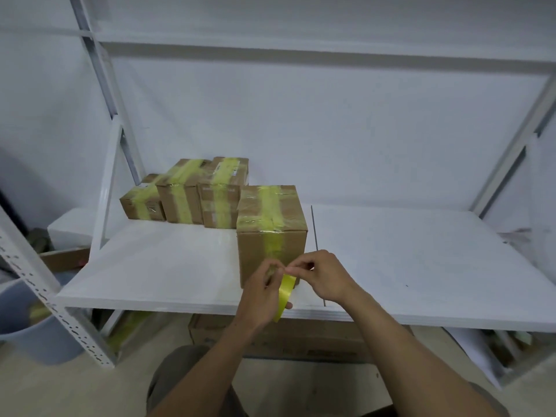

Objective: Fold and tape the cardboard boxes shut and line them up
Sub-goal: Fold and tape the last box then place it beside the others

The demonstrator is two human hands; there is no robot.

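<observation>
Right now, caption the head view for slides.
Left hand and right hand pinch yellow tape before nearest box; more taped boxes behind.

Four brown boxes (180, 203) stand shut on the white shelf (150, 266), each banded with yellow tape over top and front. Three sit side by side at the back left. The fourth box (270, 236) stands nearer, just right of them. In front of it the tape roll (284, 294) stands on edge in the left hand (258, 293), and the right hand (322, 275) pinches its end.
</observation>
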